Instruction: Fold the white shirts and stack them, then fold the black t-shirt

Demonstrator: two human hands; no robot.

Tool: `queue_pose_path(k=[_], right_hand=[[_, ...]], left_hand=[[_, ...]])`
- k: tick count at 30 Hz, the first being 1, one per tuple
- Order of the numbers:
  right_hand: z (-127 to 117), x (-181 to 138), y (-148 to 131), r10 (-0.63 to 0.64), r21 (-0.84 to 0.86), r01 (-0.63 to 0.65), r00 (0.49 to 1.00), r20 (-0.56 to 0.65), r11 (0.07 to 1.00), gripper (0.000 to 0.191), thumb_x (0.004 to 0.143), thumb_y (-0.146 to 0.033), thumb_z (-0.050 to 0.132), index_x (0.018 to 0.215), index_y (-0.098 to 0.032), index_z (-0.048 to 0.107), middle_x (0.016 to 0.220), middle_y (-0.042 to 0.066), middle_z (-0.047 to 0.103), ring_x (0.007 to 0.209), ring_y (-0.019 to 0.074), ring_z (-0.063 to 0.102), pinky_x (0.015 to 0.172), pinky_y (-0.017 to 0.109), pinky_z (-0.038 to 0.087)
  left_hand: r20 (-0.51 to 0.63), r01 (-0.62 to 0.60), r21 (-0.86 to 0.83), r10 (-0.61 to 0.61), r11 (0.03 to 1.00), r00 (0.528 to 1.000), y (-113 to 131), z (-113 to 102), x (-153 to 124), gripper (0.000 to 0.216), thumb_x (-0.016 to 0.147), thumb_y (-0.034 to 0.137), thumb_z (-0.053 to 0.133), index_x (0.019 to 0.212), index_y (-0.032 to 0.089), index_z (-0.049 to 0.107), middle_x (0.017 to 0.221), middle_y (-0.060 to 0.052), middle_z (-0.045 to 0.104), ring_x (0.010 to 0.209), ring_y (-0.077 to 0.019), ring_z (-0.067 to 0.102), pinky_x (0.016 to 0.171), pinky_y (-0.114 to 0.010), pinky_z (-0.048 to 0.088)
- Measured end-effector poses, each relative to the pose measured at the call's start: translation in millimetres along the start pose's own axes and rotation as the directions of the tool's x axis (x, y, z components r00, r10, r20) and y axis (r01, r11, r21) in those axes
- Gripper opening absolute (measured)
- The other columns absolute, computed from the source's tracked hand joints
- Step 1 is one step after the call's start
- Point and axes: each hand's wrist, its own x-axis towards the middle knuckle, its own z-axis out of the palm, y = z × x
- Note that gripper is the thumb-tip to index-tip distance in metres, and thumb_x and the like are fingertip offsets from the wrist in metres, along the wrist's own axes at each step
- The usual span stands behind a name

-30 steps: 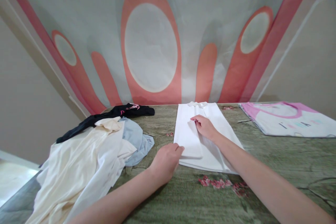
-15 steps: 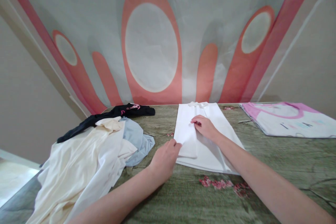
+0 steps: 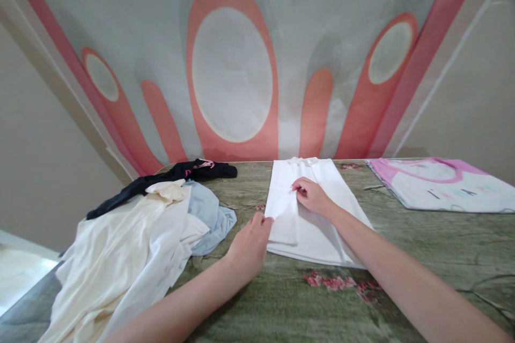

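Note:
A white shirt [image 3: 322, 241] lies partly folded on the table, its collar toward the wall and its left side turned inward in a long flap. At the left edge of that flap, my left hand [image 3: 250, 241] is closed with the fabric pinched between thumb and fingers. My right hand [image 3: 314, 197] pinches the flap's inner edge near the shirt's middle, fingertips pressed together on the cloth. The shirt's right side lies under my right forearm, which hides part of it.
To the left sits a loose heap of cream and white clothes [image 3: 116, 257], with a light blue garment [image 3: 209, 220] and a black garment [image 3: 161, 185] beside it. A folded pink-and-white shirt [image 3: 446, 185] lies at the right. The wood-patterned table [image 3: 281, 305] meets a decorated wall [image 3: 289, 37].
My left hand has shifted slightly left with the flap's edge, and the flap's lower corner has moved a little left. My right hand has stayed nearly in place.

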Motion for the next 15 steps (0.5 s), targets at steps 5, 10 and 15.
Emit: queue_pose_path(k=[5,10,15], right_hand=[[1.1,-0.8,1.2,-0.02,0.008,0.02,1.0,0.013,1.0,0.023,0.065,-0.002,0.045,0.077,-0.018,0.057,0.089,0.005,0.057,0.083,0.0169,0.055,0.077,0.032,0.044],[3.5,-0.9,5.1,-0.012,0.022,0.012,1.0,0.011,1.0,0.023,0.068,-0.003,0.046,0.08,-0.018,0.059,0.092,0.005,0.056,0.082,0.0166,0.055,0.073,0.031,0.047],[3.2,-0.9,6.1,-0.018,0.028,0.017,0.999,0.029,0.999,0.026,0.072,-0.003,0.045,0.086,-0.018,0.061,0.095,0.006,0.055,0.085,0.0164,0.056,0.077,0.032,0.047]], left_hand=[[-0.073,-0.072,0.11,0.08,0.991,0.994,8.4,-1.5,-0.2,0.048,0.074,0.0,0.047,0.117,0.02,0.038,0.112,-0.009,0.045,0.096,-0.0209,0.05,0.081,-0.032,0.042],[-0.127,-0.252,0.14,0.27,0.958,0.955,5.2,6.2,3.7,0.021,0.078,0.007,0.048,0.097,0.018,0.048,0.106,-0.008,0.05,0.095,-0.0222,0.05,0.08,-0.035,0.041],[-0.187,-0.237,-0.119,0.213,0.964,0.959,-7.1,14.7,9.8,0.009,0.084,0.014,0.044,0.092,0.019,0.047,0.091,-0.004,0.055,0.086,-0.0184,0.053,0.077,-0.029,0.041]])
